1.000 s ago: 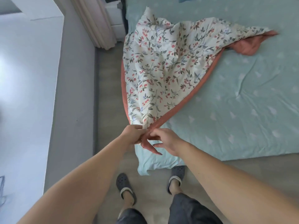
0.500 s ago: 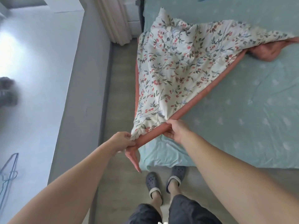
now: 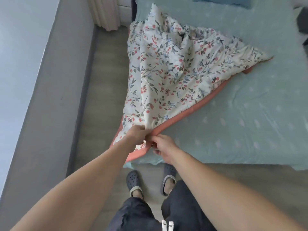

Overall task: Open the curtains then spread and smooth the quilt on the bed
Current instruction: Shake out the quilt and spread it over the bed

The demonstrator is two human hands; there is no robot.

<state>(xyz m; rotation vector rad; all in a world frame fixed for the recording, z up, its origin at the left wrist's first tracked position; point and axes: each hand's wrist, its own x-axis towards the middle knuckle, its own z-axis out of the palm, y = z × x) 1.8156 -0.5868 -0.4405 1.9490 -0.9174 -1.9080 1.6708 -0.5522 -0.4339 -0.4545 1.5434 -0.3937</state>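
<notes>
A floral white quilt (image 3: 170, 70) with a coral border lies bunched in a rough triangle on the left part of the bed (image 3: 233, 127), which has a pale teal sheet. Its near corner hangs over the bed's front left corner. My left hand (image 3: 137, 135) grips the quilt at that corner. My right hand (image 3: 162, 146) pinches the coral edge right beside it. The two hands almost touch. A cream curtain (image 3: 105, 12) hangs gathered at the top, left of the bed.
A grey wall base (image 3: 50, 97) runs along the left, leaving a narrow strip of wooden floor (image 3: 106, 80) beside the bed. My feet in dark clogs (image 3: 133, 182) stand at the bed's foot. A teal pillow (image 3: 221, 0) lies at the bed's head.
My right hand slid back along the coral edge to meet my left hand. The quilt corner now drapes further over the bed's corner, and the far quilt tip has drawn in toward me.
</notes>
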